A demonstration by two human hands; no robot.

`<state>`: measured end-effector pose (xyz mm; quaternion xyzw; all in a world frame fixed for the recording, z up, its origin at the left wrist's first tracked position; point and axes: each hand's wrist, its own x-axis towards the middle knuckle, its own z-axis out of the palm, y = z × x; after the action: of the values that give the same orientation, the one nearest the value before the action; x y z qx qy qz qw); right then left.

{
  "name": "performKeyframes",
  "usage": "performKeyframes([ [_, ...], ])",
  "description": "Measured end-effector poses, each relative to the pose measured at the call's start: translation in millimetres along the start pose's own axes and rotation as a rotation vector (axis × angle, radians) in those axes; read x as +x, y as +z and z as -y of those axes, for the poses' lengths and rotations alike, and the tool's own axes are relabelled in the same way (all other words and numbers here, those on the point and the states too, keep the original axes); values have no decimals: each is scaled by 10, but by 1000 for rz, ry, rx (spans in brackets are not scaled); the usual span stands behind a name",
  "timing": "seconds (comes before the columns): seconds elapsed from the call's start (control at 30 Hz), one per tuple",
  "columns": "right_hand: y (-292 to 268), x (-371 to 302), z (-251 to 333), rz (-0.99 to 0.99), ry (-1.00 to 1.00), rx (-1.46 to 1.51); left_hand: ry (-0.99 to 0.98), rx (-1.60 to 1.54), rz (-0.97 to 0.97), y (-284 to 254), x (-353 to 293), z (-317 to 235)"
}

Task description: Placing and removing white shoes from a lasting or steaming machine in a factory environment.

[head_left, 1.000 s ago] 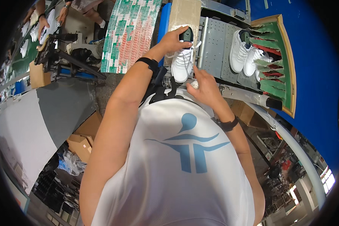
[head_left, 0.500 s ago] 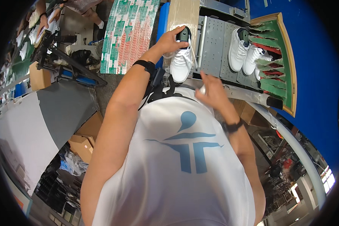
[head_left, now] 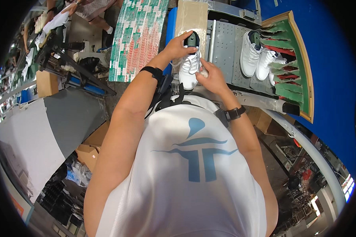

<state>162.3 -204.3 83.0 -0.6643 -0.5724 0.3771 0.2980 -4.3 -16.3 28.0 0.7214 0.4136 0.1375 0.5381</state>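
A white lace-up sneaker (head_left: 188, 73) with a dark green insole or lining lies on the brown taped board in front of me, toe toward my body. My left hand (head_left: 179, 48) is closed round its collar and tongue, thumb across the opening. Loose white lace (head_left: 177, 62) loops at the sneaker's left side and over its front. At the right side of the lacing, my right hand (head_left: 213, 79) is closed, thumb and forefinger beside the laces. A small whitish thing shows between those fingers, too little seen to name.
To the right, several white sneakers (head_left: 249, 55) stand on a perforated metal conveyor (head_left: 222, 53), by a wood-framed opening with torn green strips (head_left: 286, 59). A green-and-red printed stack (head_left: 138, 43) is at the left. Another person's arm (head_left: 69, 10) shows at the far left.
My right hand has moved up and left from near my waist to the sneaker's laces. My left hand keeps its hold on the sneaker.
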Motion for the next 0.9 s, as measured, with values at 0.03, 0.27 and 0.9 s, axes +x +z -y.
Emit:
performKeyframes([
  [0.03, 21, -11, -24, -16, -3, 34, 2, -5, -4, 0, 0, -11],
  [0.27, 51, -19, 88, -65, -142, -238, -41, -61, 14, -19, -42, -78],
  [0.9, -195, -414, 468, 52, -180, -204, 19, -93, -14, 7, 21, 126],
])
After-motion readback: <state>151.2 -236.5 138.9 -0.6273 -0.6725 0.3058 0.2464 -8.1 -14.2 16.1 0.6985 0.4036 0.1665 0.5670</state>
